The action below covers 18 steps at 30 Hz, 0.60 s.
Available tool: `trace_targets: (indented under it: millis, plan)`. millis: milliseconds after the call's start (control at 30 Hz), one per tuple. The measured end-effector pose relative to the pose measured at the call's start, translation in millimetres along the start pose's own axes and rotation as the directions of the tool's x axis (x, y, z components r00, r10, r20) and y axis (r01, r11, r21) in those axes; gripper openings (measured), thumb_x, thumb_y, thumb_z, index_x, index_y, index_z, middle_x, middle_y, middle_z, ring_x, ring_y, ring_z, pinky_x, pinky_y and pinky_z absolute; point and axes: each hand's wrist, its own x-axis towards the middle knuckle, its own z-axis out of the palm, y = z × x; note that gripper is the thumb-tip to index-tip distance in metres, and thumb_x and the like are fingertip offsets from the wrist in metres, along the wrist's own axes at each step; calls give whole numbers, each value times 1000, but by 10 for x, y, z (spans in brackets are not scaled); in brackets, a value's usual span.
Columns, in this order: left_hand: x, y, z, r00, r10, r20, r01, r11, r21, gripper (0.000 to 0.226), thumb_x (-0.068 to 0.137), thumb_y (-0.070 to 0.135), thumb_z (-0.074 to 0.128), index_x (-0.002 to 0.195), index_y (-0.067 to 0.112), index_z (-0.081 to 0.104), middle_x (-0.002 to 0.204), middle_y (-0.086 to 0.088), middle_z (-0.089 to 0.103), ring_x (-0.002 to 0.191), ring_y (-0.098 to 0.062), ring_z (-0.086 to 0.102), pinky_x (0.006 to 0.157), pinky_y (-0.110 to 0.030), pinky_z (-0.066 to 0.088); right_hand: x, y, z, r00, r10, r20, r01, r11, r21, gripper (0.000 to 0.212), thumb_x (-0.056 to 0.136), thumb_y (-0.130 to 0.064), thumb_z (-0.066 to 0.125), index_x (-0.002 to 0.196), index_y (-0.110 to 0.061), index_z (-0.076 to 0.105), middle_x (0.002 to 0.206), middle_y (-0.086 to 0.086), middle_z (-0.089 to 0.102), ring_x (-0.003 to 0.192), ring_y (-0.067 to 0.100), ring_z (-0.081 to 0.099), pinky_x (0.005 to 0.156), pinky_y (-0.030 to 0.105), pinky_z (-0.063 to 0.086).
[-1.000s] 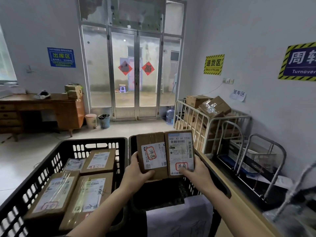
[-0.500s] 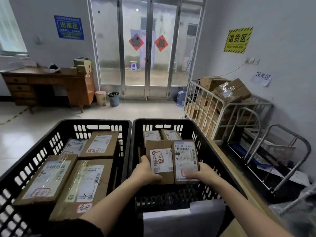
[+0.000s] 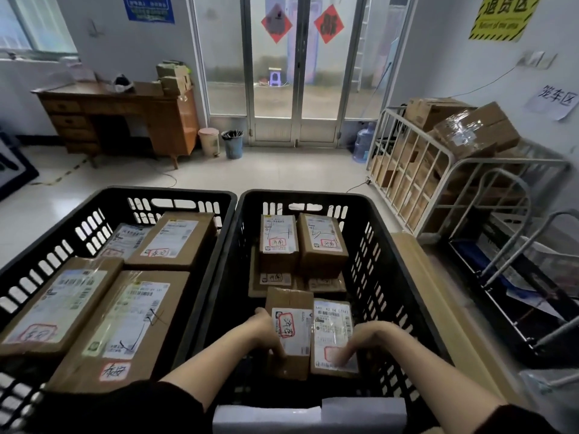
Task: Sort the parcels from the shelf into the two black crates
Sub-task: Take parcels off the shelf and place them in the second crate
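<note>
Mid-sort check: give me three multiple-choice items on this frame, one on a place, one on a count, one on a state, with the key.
1. Where are the held left parcel and right parcel? A on the wooden desk; B within the right crate; C in the wire cage.
2. How many parcels show in the left crate? A one; B nine; C four.
3. The left hand: A grips a parcel; B hangs empty; C rests on a rim.
Key: B, black crate walls surround both; C, two large in front, two behind; A, its fingers curl round the left parcel.
</note>
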Motion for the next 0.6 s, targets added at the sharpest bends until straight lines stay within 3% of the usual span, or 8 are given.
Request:
trace_targets:
  millis: [100,167,233,300,400,600]
  plan:
    - [71,-111,65,998,-54,37,53,998,34,101,72,15,77,143,-3,8,138,-13,46,130,-28,43,107,-36,40,126,48,40,997,33,75,-30,999,-42,57,71,-28,77,121,-18,53,125,6,57,115,23,55,98,35,48]
    - [121,-213,141,992,-82,101,77,996,47,85,68,17,80,137,3,34,130,-9,55,123,-25,51,102,-34,45,147,81,79,991,48,123,-41,998,-54,36,77,-23,73,108,-21,56,111,2,59,106,21,56,95,34,49]
    - [159,-249,172,986,-94,140,88,995,45,71,67,16,81,129,9,47,125,-6,60,118,-23,55,99,-32,47,180,107,96,987,33,155,-27,999,-36,21,79,-20,71,94,-25,57,98,-3,58,94,16,56,85,30,50]
    - [229,-215,133,987,-117,108,117,993,5,83,66,14,81,135,5,37,131,-9,54,123,-25,51,101,-34,46,217,69,91,992,-14,128,19,999,-37,27,78,-21,72,102,-23,59,106,-2,60,100,17,57,88,31,49]
    - [340,-146,26,982,-182,58,186,980,-70,105,67,11,80,143,-3,9,143,-16,38,132,-30,39,107,-35,39,324,-46,103,995,-99,32,101,993,-68,47,80,-17,70,124,-15,56,130,3,56,123,21,50,108,34,37]
    - [458,-223,17,971,-238,36,241,964,-111,96,67,6,80,139,-3,17,135,-14,46,127,-28,45,102,-33,43,435,-105,127,989,-151,6,151,986,-74,46,79,-14,71,123,-13,58,129,1,58,123,18,50,108,28,34]
